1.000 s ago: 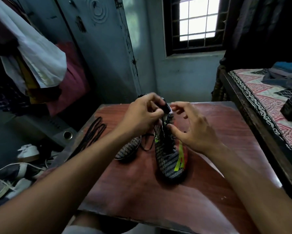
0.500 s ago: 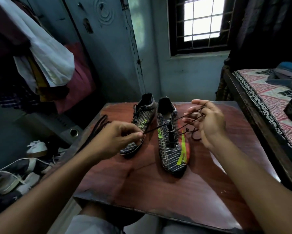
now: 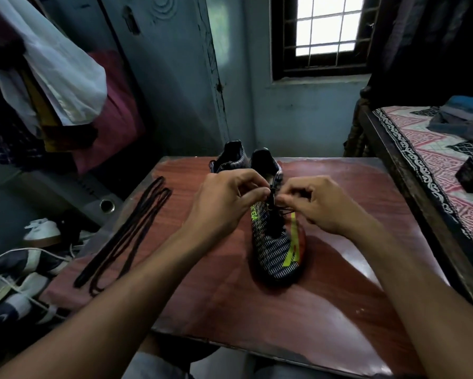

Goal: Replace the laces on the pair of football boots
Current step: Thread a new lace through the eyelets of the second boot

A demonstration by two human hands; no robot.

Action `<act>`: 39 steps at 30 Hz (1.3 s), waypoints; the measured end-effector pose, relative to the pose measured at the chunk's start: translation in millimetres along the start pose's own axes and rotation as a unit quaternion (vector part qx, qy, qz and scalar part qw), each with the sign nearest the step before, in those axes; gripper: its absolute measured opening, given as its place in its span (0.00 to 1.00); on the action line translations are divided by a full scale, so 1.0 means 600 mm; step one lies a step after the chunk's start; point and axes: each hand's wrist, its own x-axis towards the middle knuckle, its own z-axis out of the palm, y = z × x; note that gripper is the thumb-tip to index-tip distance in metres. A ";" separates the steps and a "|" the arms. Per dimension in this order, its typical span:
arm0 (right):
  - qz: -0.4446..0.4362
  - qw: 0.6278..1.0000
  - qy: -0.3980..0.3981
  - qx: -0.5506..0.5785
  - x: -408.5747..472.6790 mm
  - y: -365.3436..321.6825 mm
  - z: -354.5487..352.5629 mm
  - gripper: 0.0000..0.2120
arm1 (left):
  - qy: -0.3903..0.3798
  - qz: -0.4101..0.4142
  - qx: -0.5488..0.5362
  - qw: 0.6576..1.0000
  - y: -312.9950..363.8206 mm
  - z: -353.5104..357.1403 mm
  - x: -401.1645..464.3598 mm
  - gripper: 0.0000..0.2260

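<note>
reddish-brown wood grain covers the bench [image 3: 229,305], and two football boots stand side by side near its far edge, toes toward the person. the right boot [image 3: 277,250] is dark with fine pale dashes, a yellow-green stripe and an orange edge along its outer side. the left boot [image 3: 231,160] is mostly hidden behind the left hand, with only its heel collar showing.

both hands meet over the lacing of the right boot. the left hand [image 3: 224,206] is curled, its thumb and forefinger pinched together on the black lace [image 3: 273,212] at the top of the boot. the right hand [image 3: 322,203] is likewise curled, fingertips pinched on the same lace just beside the left hand's; the two sets of fingertips almost touch. thin black strands run out under the right hand's fingers.

a bundle of spare black laces [image 3: 126,236] lies stretched out along the left edge of the bench, well apart from the boots. beyond the right edge of the bench stands a bed [image 3: 435,165] with a patterned cover.
</note>
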 end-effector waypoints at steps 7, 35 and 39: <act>0.088 0.992 0.009 -0.085 -0.009 0.030 -0.046 0.04 | 0.043 -0.096 0.001 0.994 -0.084 0.041 -0.064 0.04; 0.094 0.989 -0.016 0.109 -0.014 -0.001 -0.039 0.13 | 0.029 -0.094 -0.268 0.958 -0.064 0.084 -0.070 0.14; 0.089 0.994 -0.052 0.031 -0.007 0.001 -0.028 0.11 | 0.018 -0.067 -0.204 0.976 -0.061 0.088 -0.057 0.09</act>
